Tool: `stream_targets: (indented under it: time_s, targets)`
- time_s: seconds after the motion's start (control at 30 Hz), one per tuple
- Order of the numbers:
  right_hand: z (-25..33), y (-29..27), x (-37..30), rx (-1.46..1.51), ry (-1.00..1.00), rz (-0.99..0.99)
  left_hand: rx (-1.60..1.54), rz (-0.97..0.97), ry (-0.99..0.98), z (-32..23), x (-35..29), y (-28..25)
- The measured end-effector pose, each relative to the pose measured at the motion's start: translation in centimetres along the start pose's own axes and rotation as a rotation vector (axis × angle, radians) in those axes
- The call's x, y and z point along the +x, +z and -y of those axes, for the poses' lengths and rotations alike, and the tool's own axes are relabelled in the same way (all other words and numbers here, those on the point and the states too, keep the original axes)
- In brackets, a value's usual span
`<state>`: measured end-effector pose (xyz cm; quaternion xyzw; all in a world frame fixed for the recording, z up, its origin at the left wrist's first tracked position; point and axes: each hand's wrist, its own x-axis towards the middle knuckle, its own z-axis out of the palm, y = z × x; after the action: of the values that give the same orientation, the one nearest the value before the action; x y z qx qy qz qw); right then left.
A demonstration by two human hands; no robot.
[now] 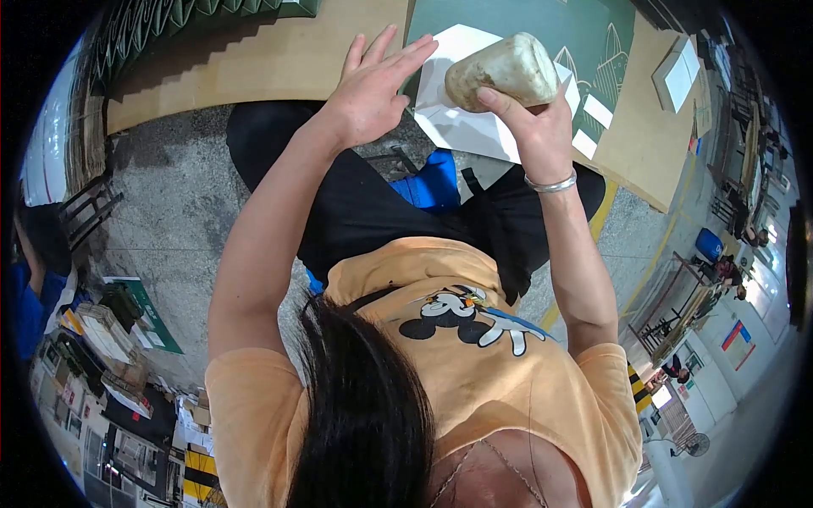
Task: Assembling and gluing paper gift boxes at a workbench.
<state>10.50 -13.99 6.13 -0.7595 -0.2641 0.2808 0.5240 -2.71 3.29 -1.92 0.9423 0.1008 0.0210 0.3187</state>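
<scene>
My right hand [542, 127] grips a stained whitish cylinder [506, 72], shaped like a plastic bottle or jar. It is tilted, with its rounded end to the right; its other end is partly turned away. Under it lies a white folded sheet [461, 135] with angled corners, reaching over the table's near edge. My left hand [373, 93] hovers at the sheet's left side, fingers stretched and apart, holding nothing. Beneath the sheet is a large dark green printed board [491, 15]. Small white pieces [598, 112] lie on the board to the right of my right hand.
The brown table [262, 63] runs across the top. A row of dark green folded pieces [182, 25] stands at far left. A white block or stack [676, 74] sits at the right. Below are my legs and a blue object [434, 182]. Other people are in the distance.
</scene>
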Motion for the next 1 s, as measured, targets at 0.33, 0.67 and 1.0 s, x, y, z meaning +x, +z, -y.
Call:
stream_targets:
  time_s: [0.33,0.67,1.0]
  targets:
    - [-0.1,-1.4,-1.2,-0.041,0.029,0.022,0.014,-0.055,0.008,0.4,0.0,0.8]
    - [-0.3,-2.8,-2.5,-0.143,0.050,0.007,-0.072,0.287,-0.160,-3.4,1.7,-4.8]
    - [-0.6,-4.3,-3.4,-0.131,0.078,-0.035,-0.080,0.275,-0.178,-3.4,1.6,-4.6]
